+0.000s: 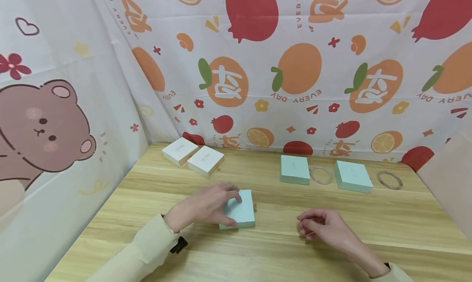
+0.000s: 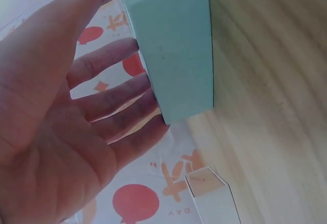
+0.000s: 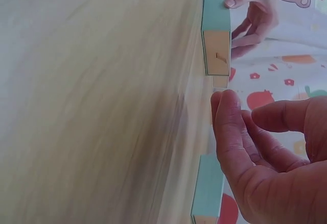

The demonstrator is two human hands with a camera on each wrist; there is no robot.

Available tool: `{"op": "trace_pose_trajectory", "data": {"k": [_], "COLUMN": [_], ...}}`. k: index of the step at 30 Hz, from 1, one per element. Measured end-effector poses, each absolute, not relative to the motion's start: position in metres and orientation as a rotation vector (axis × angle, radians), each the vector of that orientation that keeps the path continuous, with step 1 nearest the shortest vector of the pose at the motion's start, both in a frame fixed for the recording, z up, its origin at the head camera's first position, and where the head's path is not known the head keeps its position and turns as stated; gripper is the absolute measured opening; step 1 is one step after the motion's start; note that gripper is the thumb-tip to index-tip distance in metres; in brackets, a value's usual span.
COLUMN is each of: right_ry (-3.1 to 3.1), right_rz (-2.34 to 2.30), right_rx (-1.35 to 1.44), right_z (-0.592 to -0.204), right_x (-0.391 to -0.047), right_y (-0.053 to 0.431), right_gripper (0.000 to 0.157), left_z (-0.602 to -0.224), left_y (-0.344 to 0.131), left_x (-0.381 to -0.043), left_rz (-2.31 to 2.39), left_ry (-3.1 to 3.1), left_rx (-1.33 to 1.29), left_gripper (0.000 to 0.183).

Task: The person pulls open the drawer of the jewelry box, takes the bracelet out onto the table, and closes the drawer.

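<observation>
A mint-green drawer-style box (image 1: 243,210) lies on the table in front of me. My left hand (image 1: 208,206) rests on its top, thumb near the close edge and fingertips on the lid surface. In the left wrist view the fingers (image 2: 117,94) are fairly straight against the box (image 2: 176,55). A small ribbon tab (image 3: 221,57) sits on the box's peach end, which faces right. My right hand (image 1: 328,228) hovers to the right of the box, apart from it. Its fingers (image 3: 232,127) are loosely bent, with nothing visible between them and the thumb.
Two white boxes (image 1: 206,160) stand at the back left. At the back right are two more mint boxes (image 1: 295,169), with one pinkish bangle (image 1: 312,176) between them and another bangle (image 1: 380,176) at far right. Printed cloth (image 1: 265,122) hangs behind the wooden table (image 1: 273,257).
</observation>
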State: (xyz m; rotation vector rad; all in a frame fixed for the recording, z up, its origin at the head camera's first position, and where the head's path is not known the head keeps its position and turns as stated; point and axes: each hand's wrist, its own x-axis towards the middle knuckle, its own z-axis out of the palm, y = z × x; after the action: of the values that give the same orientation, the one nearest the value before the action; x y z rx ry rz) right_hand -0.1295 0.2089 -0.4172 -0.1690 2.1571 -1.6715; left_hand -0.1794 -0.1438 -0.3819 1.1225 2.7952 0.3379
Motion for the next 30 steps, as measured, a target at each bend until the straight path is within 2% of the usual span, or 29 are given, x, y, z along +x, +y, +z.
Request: {"op": "trace_pose_trajectory", "data": {"k": [10,20,30], "right_ry": [2.144,2.177,2.168], "right_rz": [-1.63,-1.648,-1.665], "right_rx": [-0.233,-0.271,-0.22], "right_z": [-0.414,-0.418,-0.42], "right_x": [-0.141,-0.156,-0.161], "right_y": [0.169,0.122,0.109], "right_gripper": [0.031,0.025,0.016], "left_z": [-0.38,-0.38,-0.385], "left_y": [-0.139,-0.139,-0.138], "left_x": [-0.173,-0.17,-0.168], "left_rz": [0.38,0.386,0.4], "left_ry": [2.689,2.72,2.738], "left_rx": [1.205,1.17,1.198], "left_gripper": [0.05,0.053,0.053]}}
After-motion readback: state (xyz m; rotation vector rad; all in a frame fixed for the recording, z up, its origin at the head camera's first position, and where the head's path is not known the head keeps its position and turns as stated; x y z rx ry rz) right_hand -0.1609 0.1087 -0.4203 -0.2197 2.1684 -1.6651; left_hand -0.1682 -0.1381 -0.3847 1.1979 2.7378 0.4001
